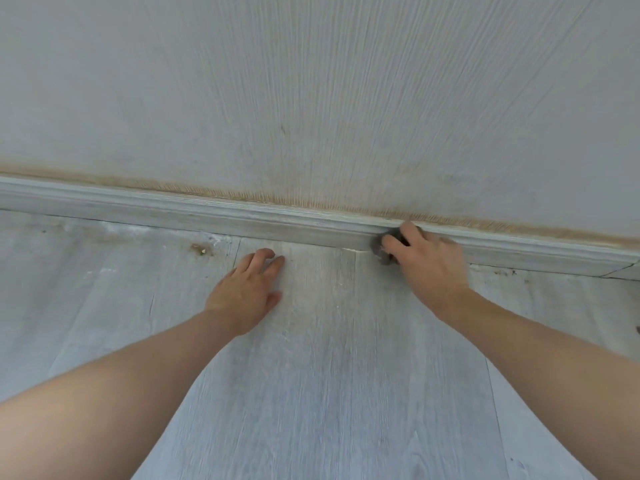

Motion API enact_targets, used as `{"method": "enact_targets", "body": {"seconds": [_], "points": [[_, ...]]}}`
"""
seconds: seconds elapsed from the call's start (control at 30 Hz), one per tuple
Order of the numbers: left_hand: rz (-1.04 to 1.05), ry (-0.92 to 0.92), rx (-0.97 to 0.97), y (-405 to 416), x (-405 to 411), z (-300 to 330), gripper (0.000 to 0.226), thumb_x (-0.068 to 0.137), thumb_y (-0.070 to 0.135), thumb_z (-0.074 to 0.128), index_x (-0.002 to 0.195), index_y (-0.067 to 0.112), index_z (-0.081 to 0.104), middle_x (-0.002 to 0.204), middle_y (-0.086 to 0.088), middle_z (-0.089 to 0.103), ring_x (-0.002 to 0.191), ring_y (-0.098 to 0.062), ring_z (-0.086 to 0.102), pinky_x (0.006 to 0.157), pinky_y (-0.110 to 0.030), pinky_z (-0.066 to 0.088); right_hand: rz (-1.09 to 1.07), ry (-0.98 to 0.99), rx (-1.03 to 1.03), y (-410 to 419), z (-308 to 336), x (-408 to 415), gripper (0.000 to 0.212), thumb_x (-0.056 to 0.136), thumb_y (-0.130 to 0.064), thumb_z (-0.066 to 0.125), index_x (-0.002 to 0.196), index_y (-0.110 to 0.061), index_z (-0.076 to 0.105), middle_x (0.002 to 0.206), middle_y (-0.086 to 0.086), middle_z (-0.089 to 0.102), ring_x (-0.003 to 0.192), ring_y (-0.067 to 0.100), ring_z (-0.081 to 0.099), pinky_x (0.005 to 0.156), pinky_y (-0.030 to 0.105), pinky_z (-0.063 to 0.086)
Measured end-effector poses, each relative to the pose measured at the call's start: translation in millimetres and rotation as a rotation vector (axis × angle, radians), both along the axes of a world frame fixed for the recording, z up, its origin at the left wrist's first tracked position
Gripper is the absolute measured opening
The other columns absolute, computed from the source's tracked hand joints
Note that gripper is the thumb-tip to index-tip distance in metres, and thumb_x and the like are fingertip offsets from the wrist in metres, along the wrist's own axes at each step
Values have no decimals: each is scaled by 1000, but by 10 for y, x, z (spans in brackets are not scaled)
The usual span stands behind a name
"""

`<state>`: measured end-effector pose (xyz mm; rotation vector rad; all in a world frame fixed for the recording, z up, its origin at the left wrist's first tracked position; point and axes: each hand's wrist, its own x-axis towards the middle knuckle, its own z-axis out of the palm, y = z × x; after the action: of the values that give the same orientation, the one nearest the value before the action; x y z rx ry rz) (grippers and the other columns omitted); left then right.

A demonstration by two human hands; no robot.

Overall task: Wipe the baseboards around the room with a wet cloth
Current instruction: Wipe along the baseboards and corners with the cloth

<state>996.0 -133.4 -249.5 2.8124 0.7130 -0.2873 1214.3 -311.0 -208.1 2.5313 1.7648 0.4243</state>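
Note:
A pale grey baseboard (pixel 214 213) runs across the view where the wall meets the floor. My right hand (pixel 424 261) grips a small dark grey cloth (pixel 381 249) and presses it against the baseboard face right of centre; most of the cloth is hidden under my fingers. My left hand (pixel 247 292) rests flat on the floor a short way in front of the baseboard, fingers spread and holding nothing.
The textured white wall (pixel 311 98) has a yellowish stain line just above the baseboard. The grey wood-look floor (pixel 329 393) has a brown spot (pixel 199 250) near the baseboard at left and small dark specks at right. A baseboard joint (pixel 620 268) shows at far right.

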Motion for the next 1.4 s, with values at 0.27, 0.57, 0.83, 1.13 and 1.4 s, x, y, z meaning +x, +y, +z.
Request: {"method": "enact_targets", "body": {"seconds": [0.27, 0.57, 0.83, 1.13, 1.4], "points": [[25, 4, -7, 38, -48, -54, 59, 97, 46, 35, 148, 24, 15, 146, 2, 17, 134, -17, 23, 104, -31, 33, 193, -12, 162, 644, -40, -355, 32, 69, -10, 33, 64, -14, 65, 75, 8, 59, 49, 23, 53, 44, 22, 29], [54, -24, -17, 54, -96, -103, 59, 97, 49, 33, 148, 28, 14, 146, 5, 17, 132, -16, 23, 103, -30, 32, 336, -152, 195, 712, -121, -388, 30, 75, -9, 36, 69, -14, 65, 82, 7, 62, 57, 22, 55, 46, 24, 30], [85, -68, 20, 66, -143, -114, 59, 94, 54, 34, 146, 31, 17, 144, 5, 21, 130, -15, 28, 103, -29, 30, 371, -137, 143, 1238, -162, -740, 25, 70, -9, 42, 65, -15, 66, 83, 6, 62, 57, 23, 56, 44, 25, 37], [141, -86, 0, 101, -274, -162, 61, 94, 55, 33, 148, 32, 14, 148, 6, 17, 134, -16, 21, 109, -30, 22, 381, -180, 161, 1099, -237, -659, 27, 76, -6, 38, 70, -12, 64, 88, 8, 64, 55, 24, 54, 43, 25, 38], [125, -64, 20, 99, -232, -105, 62, 93, 54, 37, 147, 28, 18, 146, 4, 20, 133, -18, 26, 109, -31, 23, 321, -180, -53, 1332, -129, -860, 11, 55, -9, 73, 59, -16, 65, 82, 4, 63, 50, 20, 53, 42, 22, 29]]}}
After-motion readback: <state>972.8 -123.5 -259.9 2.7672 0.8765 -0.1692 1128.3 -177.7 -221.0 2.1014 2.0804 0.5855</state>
